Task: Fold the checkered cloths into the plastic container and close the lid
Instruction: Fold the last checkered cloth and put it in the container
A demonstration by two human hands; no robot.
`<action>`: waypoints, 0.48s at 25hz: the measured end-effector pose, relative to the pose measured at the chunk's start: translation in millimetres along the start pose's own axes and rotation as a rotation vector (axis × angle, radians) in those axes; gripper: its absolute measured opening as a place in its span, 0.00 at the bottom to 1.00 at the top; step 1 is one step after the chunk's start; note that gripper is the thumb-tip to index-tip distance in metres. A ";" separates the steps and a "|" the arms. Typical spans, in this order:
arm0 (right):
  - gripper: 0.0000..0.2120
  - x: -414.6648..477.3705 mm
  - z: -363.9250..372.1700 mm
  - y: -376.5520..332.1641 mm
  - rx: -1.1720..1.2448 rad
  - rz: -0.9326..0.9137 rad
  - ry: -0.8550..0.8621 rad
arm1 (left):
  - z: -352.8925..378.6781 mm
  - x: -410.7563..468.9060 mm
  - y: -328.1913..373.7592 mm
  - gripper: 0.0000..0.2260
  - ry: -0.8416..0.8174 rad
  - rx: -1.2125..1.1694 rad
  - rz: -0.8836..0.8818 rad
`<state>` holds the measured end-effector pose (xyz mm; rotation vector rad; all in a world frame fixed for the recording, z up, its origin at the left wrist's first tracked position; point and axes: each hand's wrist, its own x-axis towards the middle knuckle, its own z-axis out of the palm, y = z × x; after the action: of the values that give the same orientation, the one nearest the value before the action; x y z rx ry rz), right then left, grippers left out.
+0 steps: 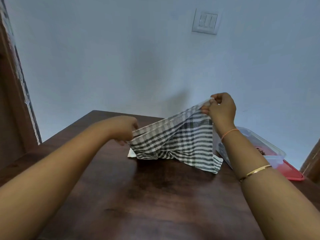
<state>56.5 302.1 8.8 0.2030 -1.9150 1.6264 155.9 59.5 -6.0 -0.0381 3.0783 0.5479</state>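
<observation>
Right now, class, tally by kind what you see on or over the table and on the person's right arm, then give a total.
Checkered cloth: 1
Clear plastic container: 1
Red lid: 1
Wrist ornaments: 2 (orange thread band, gold bangle)
Total: 5

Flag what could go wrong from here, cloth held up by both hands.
The right hand pinches only a corner of the checkered cloth, higher than the left hand; a slip would likely drop it.
The cloth's lower edge lies bunched on the table, so the fold may come out skewed.
The plastic container sits close by the right forearm; a sweep could nudge it.
</observation>
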 end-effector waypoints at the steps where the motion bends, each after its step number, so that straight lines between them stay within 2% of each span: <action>1: 0.04 1.1 -1.2 4.4 -0.018 0.036 0.009 | -6.2 -4.1 -0.7 0.20 -0.001 -0.054 0.082; 4: 0.05 6.7 -4.3 12.1 -0.033 0.109 0.056 | -17.2 -19.5 4.3 0.19 0.150 -0.133 0.359; 7: 0.06 12.6 -3.7 15.4 0.000 0.167 0.083 | -16.3 -32.0 12.9 0.17 0.227 -0.144 0.540; 9: 0.07 14.4 -2.7 15.0 0.029 0.187 0.111 | -14.9 -32.2 14.6 0.13 0.255 -0.077 0.587; 12: 0.06 15.0 -2.6 13.1 0.090 0.192 0.141 | -13.3 -22.7 6.4 0.09 0.312 -0.119 0.493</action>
<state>39.0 311.5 6.0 -0.0601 -1.8015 1.8032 178.3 61.4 9.1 0.7161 3.3493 0.8072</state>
